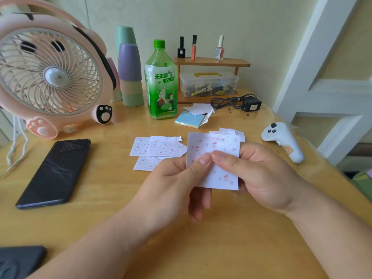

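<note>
— Over the wooden table (100, 188), mid-air: cherry-print paper square (209, 142), both hands on it?
— Yep. Left hand (175, 178) pinches its left edge w/ thumb on top, right hand (263, 178) pinches centre, thumbs touching; fingers behind.
— Risks?
— Thin sheet, so uneven pull btwn thumbs prob. tears or creases it crooked. Loose grip & it drops onto the other cherry sheets (157, 148) just beyond, mixing w/ them. Desk fan (52, 77) nearby; if it blows, paper flutters.
</note>
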Available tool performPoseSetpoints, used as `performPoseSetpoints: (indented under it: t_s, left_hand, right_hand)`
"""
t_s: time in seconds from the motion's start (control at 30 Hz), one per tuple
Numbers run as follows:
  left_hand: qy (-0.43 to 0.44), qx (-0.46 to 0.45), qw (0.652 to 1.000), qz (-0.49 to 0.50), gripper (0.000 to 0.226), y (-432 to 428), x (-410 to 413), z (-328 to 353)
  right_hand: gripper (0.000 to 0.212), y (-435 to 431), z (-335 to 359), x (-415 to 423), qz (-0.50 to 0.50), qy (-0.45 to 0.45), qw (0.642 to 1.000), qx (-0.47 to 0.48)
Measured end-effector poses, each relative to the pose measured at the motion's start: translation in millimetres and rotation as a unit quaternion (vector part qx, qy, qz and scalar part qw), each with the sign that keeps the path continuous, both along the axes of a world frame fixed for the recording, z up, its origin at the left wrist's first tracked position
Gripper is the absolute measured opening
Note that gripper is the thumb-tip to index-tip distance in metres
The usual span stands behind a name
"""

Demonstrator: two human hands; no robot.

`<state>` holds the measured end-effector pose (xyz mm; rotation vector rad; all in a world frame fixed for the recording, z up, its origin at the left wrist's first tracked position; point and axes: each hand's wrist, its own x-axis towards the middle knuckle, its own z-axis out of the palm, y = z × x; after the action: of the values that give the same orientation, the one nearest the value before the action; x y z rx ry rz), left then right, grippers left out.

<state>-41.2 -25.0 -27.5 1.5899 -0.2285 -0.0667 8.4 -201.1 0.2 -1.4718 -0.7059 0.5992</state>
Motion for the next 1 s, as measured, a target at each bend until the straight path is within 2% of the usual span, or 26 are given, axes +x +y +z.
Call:
performPoseSetpoints:
  t_s: [0.1, 0.2, 0.3, 0.37, 0.43, 0.47, 0.5, 0.57, 0.63, 0.73, 0.87, 0.93, 1.0]
  left_hand:
    - [-0.006, -0.003, 1.0, -0.021, 0.053, 0.8, 0.6, 0.3]
    - [-0.006, 0.023, 0.999, -0.024, 0.049, 0.8, 3.9, 0.0]
    - [-0.003, 0.043, 0.999, -0.032, 0.05, 1.5, 3.4, -0.4]
    - [0.0, 0.05, 0.998, -0.038, 0.052, 2.1, 1.8, -1.8]
    - [0.0, 0.046, 0.999, -0.029, 0.057, 2.0, 1.3, -3.6]
    - [0.0, 0.043, 0.999, -0.016, 0.059, 2.0, 2.3, -4.0]
    - [0.002, 0.04, 0.999, -0.002, 0.059, 1.7, 3.2, -4.1]
    - [0.009, 0.032, 0.999, 0.013, 0.058, 0.2, 4.7, -4.2]
    - [0.018, 0.008, 1.0, 0.017, 0.052, -0.4, 5.7, -5.1]
    - [0.028, -0.018, 0.999, 0.024, 0.05, 1.9, 6.3, -3.9]
    - [0.029, -0.011, 0.998, 0.057, 0.044, 5.5, 6.8, -1.3]
    - [0.026, 0.004, 0.997, 0.07, 0.06, 7.7, 6.7, -1.7]
    - [0.025, 0.013, 0.995, 0.093, 0.08, 8.1, 6.3, -0.6]
  right_hand:
    - [0.05, -1.1, -1.1, 2.9, 0.036, -0.001, 0.999, -0.003]
    - [0.046, -4.1, -4.5, 5.1, -0.016, -0.043, 0.999, -0.016]
    - [0.037, -8.3, -4.2, 16.4, -0.211, -0.08, 0.974, -0.014]
    - [0.033, -20.5, 2.7, 30.4, -0.365, -0.058, 0.927, 0.07]
    - [0.036, -32.3, 11.5, 39.8, -0.439, -0.062, 0.887, 0.129]
    - [0.041, -34.1, 12.0, 40.4, -0.442, -0.07, 0.886, 0.12]
    - [0.045, -32.9, 9.9, 38.1, -0.416, -0.069, 0.903, 0.087]
    - [0.048, -21.1, 0.2, 25.7, -0.3, -0.049, 0.953, 0.01]
    - [0.04, -7.0, -6.8, 13.6, -0.19, -0.056, 0.979, -0.047]
    - [0.023, 1.2, -10.3, 8.0, -0.103, -0.05, 0.992, -0.055]
    - [0.016, -0.1, -8.7, 7.1, -0.091, -0.008, 0.995, -0.041]
    - [0.023, -0.1, -9.6, 8.5, -0.078, 0.009, 0.996, -0.048]
    - [0.021, -1.2, -10.4, 9.1, -0.065, 0.022, 0.997, -0.044]
